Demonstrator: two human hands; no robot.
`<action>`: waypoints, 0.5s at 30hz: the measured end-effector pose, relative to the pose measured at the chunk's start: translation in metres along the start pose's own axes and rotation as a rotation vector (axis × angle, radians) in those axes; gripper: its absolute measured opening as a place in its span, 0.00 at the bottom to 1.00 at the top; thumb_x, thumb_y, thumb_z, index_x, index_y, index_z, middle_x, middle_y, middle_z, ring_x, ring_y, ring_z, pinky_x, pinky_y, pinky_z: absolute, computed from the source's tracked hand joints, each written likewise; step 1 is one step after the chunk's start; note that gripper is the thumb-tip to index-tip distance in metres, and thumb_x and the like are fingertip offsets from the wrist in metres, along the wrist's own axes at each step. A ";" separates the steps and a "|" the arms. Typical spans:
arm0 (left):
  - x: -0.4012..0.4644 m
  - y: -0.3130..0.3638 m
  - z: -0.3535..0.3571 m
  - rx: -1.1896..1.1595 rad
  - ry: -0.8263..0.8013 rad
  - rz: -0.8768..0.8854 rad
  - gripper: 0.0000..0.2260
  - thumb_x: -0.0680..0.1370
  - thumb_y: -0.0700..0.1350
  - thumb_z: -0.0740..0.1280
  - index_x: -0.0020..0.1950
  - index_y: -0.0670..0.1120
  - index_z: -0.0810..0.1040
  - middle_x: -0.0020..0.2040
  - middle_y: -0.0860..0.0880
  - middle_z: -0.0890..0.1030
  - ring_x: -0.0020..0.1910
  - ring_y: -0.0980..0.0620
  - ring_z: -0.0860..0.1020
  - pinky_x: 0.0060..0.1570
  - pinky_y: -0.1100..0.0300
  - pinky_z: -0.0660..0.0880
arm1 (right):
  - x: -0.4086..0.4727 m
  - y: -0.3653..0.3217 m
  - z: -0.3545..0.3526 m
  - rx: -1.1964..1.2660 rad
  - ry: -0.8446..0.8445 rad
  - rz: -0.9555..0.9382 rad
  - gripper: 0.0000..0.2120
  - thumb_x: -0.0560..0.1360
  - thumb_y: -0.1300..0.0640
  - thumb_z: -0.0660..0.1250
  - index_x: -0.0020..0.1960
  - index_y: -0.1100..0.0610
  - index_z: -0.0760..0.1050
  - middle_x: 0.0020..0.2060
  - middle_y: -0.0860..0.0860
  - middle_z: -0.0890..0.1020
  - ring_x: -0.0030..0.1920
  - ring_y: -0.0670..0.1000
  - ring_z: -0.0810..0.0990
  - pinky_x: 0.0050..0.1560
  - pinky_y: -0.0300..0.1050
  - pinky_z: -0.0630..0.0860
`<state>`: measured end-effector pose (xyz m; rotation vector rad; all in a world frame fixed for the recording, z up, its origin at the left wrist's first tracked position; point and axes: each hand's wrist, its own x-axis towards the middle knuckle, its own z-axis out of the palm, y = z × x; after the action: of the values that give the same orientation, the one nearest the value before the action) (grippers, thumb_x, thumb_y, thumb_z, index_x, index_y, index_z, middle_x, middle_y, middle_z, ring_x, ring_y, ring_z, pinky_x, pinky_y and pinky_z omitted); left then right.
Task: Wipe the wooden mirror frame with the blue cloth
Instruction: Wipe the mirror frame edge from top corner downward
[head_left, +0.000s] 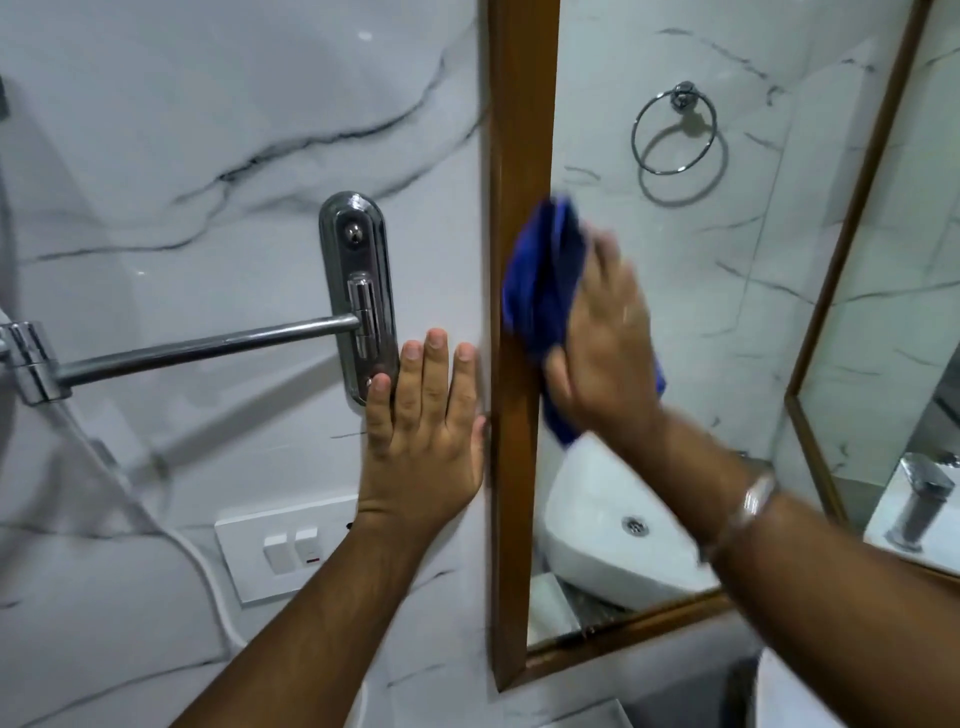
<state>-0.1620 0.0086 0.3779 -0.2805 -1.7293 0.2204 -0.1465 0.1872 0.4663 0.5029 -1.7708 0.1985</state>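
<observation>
A brown wooden mirror frame (519, 156) hangs on a marble wall, its left upright running top to bottom. A crumpled, motion-blurred blue cloth (545, 291) presses against that upright's inner edge, overlapping the glass.

Even, cool, fairly bright indoor light is seen; its source is not shown. Small specular spots are caught on the glossy marble wall (208, 130), and bright highlights on the chrome wall plate (358, 291) and swing arm (208, 345). A soft shadow of that arm is cast on the tiles below it. The right hand (605, 332) and blue cloth (545, 291) are smeared by motion blur; the left hand (423, 415) is rendered sharp. Wide-angle bending is noted along the wooden mirror frame (519, 156) and the picture edges.
</observation>
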 end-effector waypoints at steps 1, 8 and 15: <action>0.000 0.000 -0.001 -0.006 -0.005 -0.004 0.29 0.83 0.54 0.55 0.81 0.40 0.59 0.79 0.36 0.54 0.77 0.37 0.58 0.76 0.41 0.42 | 0.037 0.003 -0.007 0.002 0.060 0.031 0.35 0.69 0.57 0.61 0.72 0.70 0.57 0.71 0.69 0.63 0.73 0.66 0.58 0.73 0.60 0.57; -0.001 -0.001 -0.003 -0.020 -0.037 -0.008 0.30 0.83 0.54 0.58 0.81 0.41 0.58 0.78 0.37 0.55 0.77 0.38 0.58 0.76 0.42 0.42 | 0.075 0.005 -0.002 0.034 0.246 0.105 0.32 0.69 0.61 0.61 0.71 0.69 0.61 0.71 0.67 0.66 0.72 0.65 0.61 0.75 0.56 0.55; -0.002 -0.001 -0.005 0.011 -0.042 0.020 0.29 0.83 0.52 0.58 0.81 0.41 0.57 0.78 0.37 0.56 0.77 0.38 0.59 0.74 0.41 0.44 | -0.246 -0.069 0.033 0.171 -0.331 0.340 0.43 0.70 0.59 0.61 0.78 0.57 0.39 0.78 0.52 0.43 0.77 0.57 0.45 0.76 0.52 0.45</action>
<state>-0.1572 0.0072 0.3775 -0.2865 -1.7672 0.2519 -0.1008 0.1693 0.2132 0.3669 -2.1710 0.5327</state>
